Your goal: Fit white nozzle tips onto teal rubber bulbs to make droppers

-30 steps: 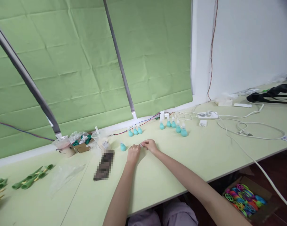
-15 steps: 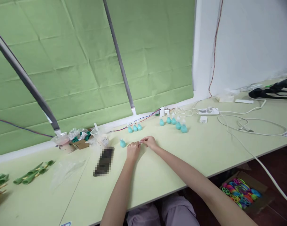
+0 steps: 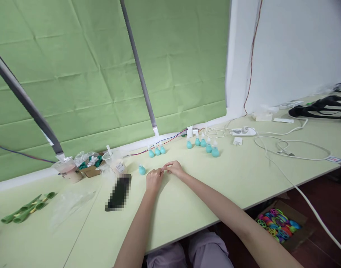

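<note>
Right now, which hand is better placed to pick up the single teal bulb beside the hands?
Left, probably. The left hand lies just right of the teal bulb; the right hand sits farther away, behind it.

On the desk (image 3: 237,178), the left hand (image 3: 154,180) and right hand (image 3: 173,169) meet fingertip to fingertip. A lone bulb bottle (image 3: 142,170) stands just left of them. Behind it stand three bulb bottles (image 3: 157,150); five more (image 3: 205,144) stand to their right. A power strip (image 3: 242,131) lies farther right.
</note>
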{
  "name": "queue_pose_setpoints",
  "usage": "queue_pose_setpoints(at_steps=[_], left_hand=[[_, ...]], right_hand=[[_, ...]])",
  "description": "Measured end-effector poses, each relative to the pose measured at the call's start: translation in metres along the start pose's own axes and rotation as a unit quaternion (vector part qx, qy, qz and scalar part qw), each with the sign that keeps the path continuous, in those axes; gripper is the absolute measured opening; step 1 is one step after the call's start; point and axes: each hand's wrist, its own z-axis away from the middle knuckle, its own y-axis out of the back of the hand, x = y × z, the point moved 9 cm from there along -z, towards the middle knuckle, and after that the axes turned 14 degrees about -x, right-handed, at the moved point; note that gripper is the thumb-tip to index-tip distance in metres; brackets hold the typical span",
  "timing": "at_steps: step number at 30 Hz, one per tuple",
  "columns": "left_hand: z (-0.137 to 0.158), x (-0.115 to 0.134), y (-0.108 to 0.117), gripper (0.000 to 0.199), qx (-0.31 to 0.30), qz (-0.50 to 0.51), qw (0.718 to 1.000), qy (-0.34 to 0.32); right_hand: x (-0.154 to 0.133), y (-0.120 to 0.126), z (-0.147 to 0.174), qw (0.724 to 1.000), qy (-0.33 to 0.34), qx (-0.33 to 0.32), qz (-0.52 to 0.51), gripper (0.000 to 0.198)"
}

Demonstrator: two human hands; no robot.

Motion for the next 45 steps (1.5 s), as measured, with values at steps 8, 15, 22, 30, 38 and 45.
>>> queue_pose_setpoints(at_steps=[8,15,22,30,38,45], left_hand=[[0.002,0.001,0.003,0.035,0.020,0.006,1.000,-0.006],[0.001,0.000,-0.002,0.035,0.020,0.022,1.000,-0.012],[0.000,-0.001,-0.002,0.033,0.010,0.030,0.999,0.000],[-0.002,-0.005,-0.005,0.032,0.013,0.042,0.999,0.008],[-0.001,-0.011,-0.003,0.031,0.017,0.048,0.998,0.028],[-0.001,-0.008,-0.001,0.032,0.003,0.050,0.998,0.026]], right_hand=[[-0.001,0.002,0.002,1.000,0.005,0.021,-0.011,0.026],[0.006,0.001,-0.007,0.999,0.017,0.008,-0.028,0.022],[0.008,0.004,-0.006,0.999,0.001,0.009,-0.054,0.027],[0.003,0.005,0.000,1.000,0.010,0.018,-0.006,0.025],[-0.025,0.001,0.021,0.992,0.021,0.049,0.111,0.016],[-0.023,0.001,0.020,0.995,0.017,0.054,0.086,0.013]])
